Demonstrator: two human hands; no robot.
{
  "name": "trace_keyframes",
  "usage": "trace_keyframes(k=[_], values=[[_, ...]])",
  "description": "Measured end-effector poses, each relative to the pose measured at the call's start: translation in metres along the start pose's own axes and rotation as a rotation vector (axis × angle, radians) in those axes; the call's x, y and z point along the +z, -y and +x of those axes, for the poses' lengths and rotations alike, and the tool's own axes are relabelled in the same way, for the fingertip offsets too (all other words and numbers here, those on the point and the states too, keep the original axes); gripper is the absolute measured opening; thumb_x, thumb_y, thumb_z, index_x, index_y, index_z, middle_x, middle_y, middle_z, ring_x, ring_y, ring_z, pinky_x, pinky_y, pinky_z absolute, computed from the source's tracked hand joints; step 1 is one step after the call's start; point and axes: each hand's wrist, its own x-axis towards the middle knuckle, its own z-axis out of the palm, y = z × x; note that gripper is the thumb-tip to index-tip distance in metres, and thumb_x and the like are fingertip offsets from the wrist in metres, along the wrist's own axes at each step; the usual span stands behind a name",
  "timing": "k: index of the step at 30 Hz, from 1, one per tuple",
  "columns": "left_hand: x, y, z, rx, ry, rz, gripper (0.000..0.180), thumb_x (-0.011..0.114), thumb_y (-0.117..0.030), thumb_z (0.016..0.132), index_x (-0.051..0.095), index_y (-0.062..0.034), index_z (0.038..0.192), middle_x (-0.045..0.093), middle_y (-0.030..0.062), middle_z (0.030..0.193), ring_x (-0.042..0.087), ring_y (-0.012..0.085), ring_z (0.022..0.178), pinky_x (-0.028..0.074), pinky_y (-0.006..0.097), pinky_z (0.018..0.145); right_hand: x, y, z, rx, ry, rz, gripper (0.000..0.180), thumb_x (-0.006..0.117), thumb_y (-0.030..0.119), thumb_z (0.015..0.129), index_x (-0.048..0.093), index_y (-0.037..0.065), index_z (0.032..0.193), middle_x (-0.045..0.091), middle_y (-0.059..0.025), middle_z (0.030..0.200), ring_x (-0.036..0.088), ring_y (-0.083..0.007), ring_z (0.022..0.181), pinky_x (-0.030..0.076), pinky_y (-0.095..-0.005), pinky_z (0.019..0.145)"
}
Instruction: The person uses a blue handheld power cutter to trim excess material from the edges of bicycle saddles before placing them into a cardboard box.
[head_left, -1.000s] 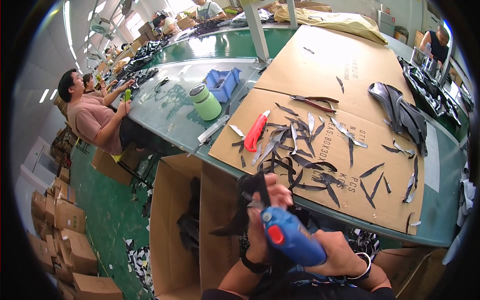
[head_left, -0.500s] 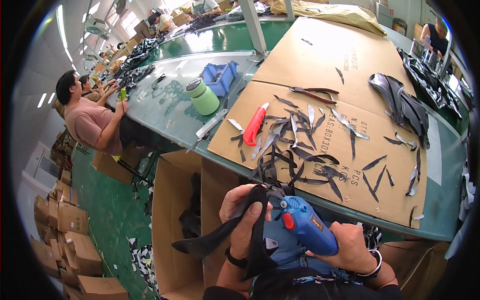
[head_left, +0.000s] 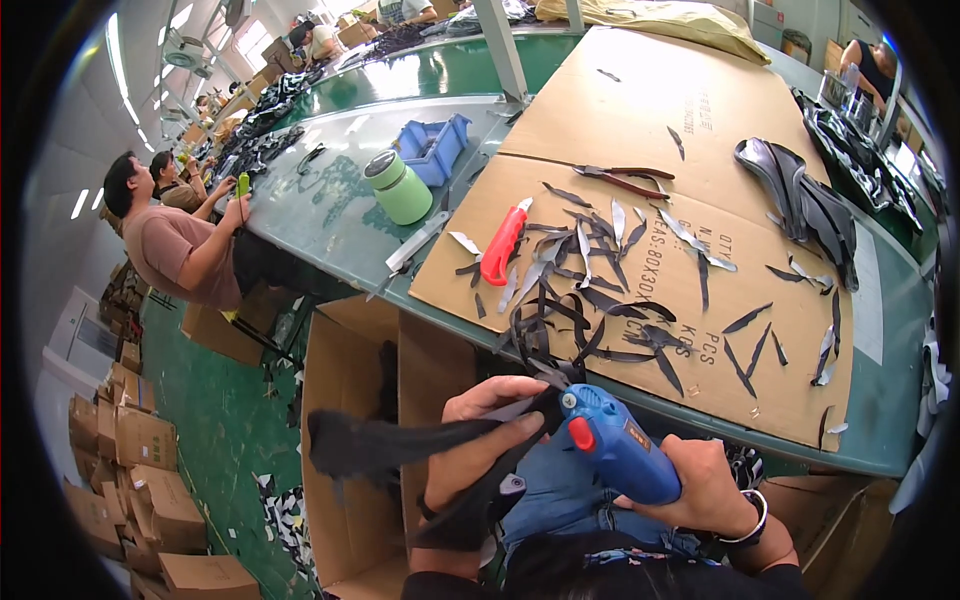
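Observation:
My right hand (head_left: 705,488) is wrapped round a blue handheld cutting tool (head_left: 632,462) with a red button. Its head meets the edge of a limp black piece of material (head_left: 375,447), whose exact kind I cannot make out. Pinched in my left hand (head_left: 485,430), that piece trails out to the left, with another part hanging down over my wrist. Just beyond the tool's head, black trimmed strips (head_left: 545,325) hang at the table edge. A red-handled utility knife (head_left: 505,243) and dark-handled pliers (head_left: 625,182) lie farther off on the cardboard.
Flattened cardboard (head_left: 590,110) covers the table, strewn with black and grey scraps. Black molded parts (head_left: 795,205) lie at the right. A green flask (head_left: 397,190) and blue bin (head_left: 432,150) stand left. Below is an open carton (head_left: 350,450). Co-workers (head_left: 185,235) sit at the left.
The black piece has swung up and left from hanging down, and my left hand has turned with it. The tool has shifted slightly, still held in my right hand.

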Motion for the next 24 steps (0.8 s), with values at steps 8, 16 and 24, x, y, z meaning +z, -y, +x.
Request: trace_keyframes(k=[8, 16, 24], values=[[-0.012, -0.032, 0.008, -0.368, 0.134, 0.152, 0.034, 0.062, -0.006, 0.081, 0.058, 0.0015, 0.114, 0.063, 0.0051, 0.09, 0.056, 0.009, 0.079, 0.045, 0.021, 0.073, 0.002, -0.019, -0.008, -0.037, 0.044, -0.165, 0.043, 0.081, 0.03, 0.057, 0.048, 0.006, 0.069, 0.051, -0.0109, 0.055, 0.053, -0.0303, 0.049, 0.041, -0.0375, 0.048], [-0.016, -0.033, 0.023, -0.425, 0.311, 0.439, 0.031, 0.063, -0.007, 0.082, 0.06, 0.002, 0.111, 0.064, 0.0046, 0.09, 0.057, 0.008, 0.081, 0.045, 0.022, 0.073, 0.0, -0.016, -0.009, -0.043, 0.114, -0.178, 0.041, 0.079, 0.021, 0.05, 0.047, 0.007, 0.07, 0.05, -0.0098, 0.057, 0.052, -0.0303, 0.053, 0.04, -0.0374, 0.053], [-0.021, -0.005, 0.029, -0.278, 0.433, 0.338, 0.027, 0.062, -0.007, 0.085, 0.06, 0.0015, 0.111, 0.065, 0.0065, 0.098, 0.057, 0.0111, 0.089, 0.045, 0.024, 0.079, 0.005, -0.015, -0.01, -0.079, 0.137, -0.173, 0.043, 0.081, 0.022, 0.049, 0.046, 0.007, 0.07, 0.049, -0.0094, 0.057, 0.052, -0.0298, 0.052, 0.04, -0.0372, 0.053]])
